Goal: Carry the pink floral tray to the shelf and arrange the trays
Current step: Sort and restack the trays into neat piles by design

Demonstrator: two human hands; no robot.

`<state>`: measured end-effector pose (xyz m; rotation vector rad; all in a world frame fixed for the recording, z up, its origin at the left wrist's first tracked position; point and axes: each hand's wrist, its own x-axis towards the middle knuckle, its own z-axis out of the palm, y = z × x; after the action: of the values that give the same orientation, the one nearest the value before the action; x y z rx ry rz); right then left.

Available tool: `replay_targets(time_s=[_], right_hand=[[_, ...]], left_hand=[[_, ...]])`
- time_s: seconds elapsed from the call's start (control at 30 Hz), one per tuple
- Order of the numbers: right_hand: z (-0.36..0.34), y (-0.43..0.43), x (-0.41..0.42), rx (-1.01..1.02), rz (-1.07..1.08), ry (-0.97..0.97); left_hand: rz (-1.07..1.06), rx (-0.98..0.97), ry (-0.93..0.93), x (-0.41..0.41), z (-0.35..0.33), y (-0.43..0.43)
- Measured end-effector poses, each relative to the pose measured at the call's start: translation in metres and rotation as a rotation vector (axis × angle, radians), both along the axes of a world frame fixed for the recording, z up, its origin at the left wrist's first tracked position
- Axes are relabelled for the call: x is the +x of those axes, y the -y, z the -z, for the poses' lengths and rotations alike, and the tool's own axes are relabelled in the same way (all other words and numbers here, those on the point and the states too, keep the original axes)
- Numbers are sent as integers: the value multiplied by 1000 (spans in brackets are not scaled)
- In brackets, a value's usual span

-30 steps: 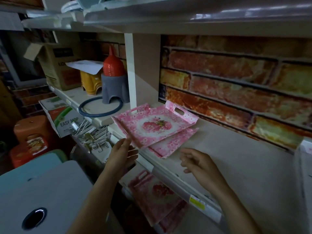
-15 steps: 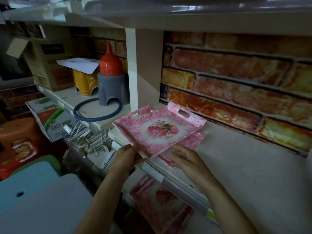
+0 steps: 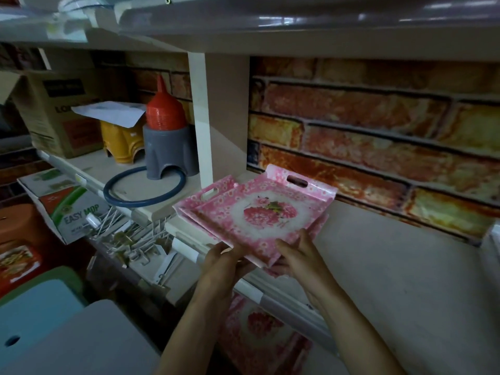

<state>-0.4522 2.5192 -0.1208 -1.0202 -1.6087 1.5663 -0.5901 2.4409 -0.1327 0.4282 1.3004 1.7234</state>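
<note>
Gripping pink floral tray [image 3: 259,212] by near corner: left hand [image 3: 222,269], right hand [image 3: 301,257].

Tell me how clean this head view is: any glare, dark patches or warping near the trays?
Head view: dim overall; white glare streaks on the top shelf; the wide lens bows straight lines near the edges; the trays read clearly, floral print sharp; the left hand and right hand gripping them look slightly soft; the lower left is deep shadow.
</note>
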Motion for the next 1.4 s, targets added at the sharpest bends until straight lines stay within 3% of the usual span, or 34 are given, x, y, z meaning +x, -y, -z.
replay_targets(time_s=[0.3, 0.47, 0.67, 1.0, 1.2, 1.4], right_hand=[[-4, -13, 26, 114, 202, -58], [-10, -15, 44, 85, 279, -84], [-12, -13, 84, 73, 313, -80], [-6, -3, 148, 50, 407, -56], [-2, 4, 191, 35, 582, 32], [6, 22, 209, 12, 692, 131]], left_hand=[[64, 111, 105, 56, -9, -11], [121, 107, -1, 48, -17, -10], [-19, 137, -107, 4, -37, -4], [233, 19, -244, 23, -27, -33], [477, 0, -318, 54, -26, -41], [495, -60, -335, 81, -19, -54]])
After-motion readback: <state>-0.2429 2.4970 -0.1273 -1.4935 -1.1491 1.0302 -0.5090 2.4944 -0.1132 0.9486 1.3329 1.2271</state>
